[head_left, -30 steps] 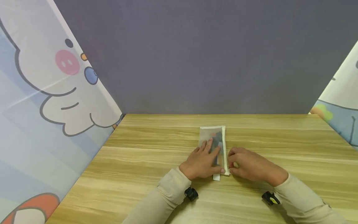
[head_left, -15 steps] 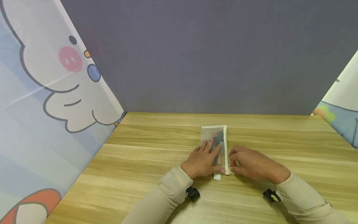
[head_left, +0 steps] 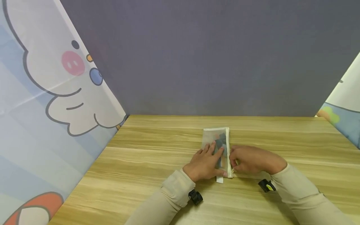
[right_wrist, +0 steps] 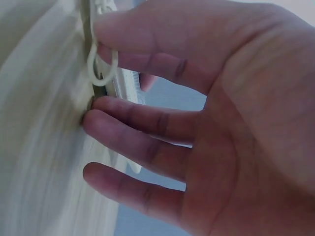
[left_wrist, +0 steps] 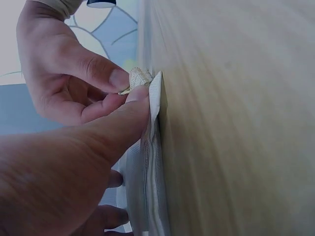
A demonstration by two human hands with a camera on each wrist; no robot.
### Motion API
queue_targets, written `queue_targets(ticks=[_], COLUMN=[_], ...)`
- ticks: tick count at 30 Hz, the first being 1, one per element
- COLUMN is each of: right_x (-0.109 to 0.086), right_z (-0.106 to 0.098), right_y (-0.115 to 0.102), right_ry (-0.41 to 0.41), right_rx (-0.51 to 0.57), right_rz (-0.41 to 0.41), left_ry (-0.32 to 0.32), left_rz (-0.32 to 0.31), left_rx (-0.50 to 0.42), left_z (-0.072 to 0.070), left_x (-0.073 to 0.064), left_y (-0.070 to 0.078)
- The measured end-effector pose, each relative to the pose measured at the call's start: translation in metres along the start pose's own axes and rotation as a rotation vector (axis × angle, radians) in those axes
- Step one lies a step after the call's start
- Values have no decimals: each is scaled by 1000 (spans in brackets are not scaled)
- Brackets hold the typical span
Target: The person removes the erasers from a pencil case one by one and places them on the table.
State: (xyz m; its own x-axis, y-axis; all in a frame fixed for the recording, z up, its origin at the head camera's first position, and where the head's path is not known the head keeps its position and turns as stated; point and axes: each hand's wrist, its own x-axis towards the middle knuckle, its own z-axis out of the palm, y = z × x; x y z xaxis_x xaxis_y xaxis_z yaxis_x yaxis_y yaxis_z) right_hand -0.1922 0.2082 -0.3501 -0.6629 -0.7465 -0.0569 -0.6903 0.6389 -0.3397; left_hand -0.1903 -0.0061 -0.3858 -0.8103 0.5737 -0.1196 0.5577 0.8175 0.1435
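A flat see-through zip pouch (head_left: 208, 136) lies on the table, with dark and coloured flat pieces (head_left: 222, 142) showing inside. Its white zipper edge (head_left: 228, 140) runs along the right side. My left hand (head_left: 203, 164) rests spread on the pouch, thumb pressing by the near right corner. At that corner my right hand (head_left: 253, 159) pinches the zipper pull between thumb and index finger. In the right wrist view a pale cord loop (right_wrist: 103, 83) hangs from the pinch; the other fingers are loosely bent. Fingertips hide most of the pull.
A small white tag (head_left: 220, 180) sticks out below the pouch's near edge. The wood-grain table (head_left: 146, 175) meets a grey panel (head_left: 197, 62) at the back. Cartoon-printed sheets (head_left: 56, 112) stand at both sides.
My right wrist has lifted and shifted a little left, its fingers staying at the pouch's near right corner. The left hand stays on the pouch. The head view has shifted slightly.
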Motion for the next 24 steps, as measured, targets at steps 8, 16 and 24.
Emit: queue_targets(ticks=[8,16,24], right_x=[-6,-4,-6], right_z=[4,7,8], right_y=[4,9,13], right_ry=[20,53,80], right_rx=[49,77,75], right_rz=[-43,-59,-51], left_ry=[-2,-3,0], left_rz=[13,22,31], left_rx=[23,14,9], left_z=[2,3,3], left_x=[-3,-5,-5], left_y=[0,-5,-4])
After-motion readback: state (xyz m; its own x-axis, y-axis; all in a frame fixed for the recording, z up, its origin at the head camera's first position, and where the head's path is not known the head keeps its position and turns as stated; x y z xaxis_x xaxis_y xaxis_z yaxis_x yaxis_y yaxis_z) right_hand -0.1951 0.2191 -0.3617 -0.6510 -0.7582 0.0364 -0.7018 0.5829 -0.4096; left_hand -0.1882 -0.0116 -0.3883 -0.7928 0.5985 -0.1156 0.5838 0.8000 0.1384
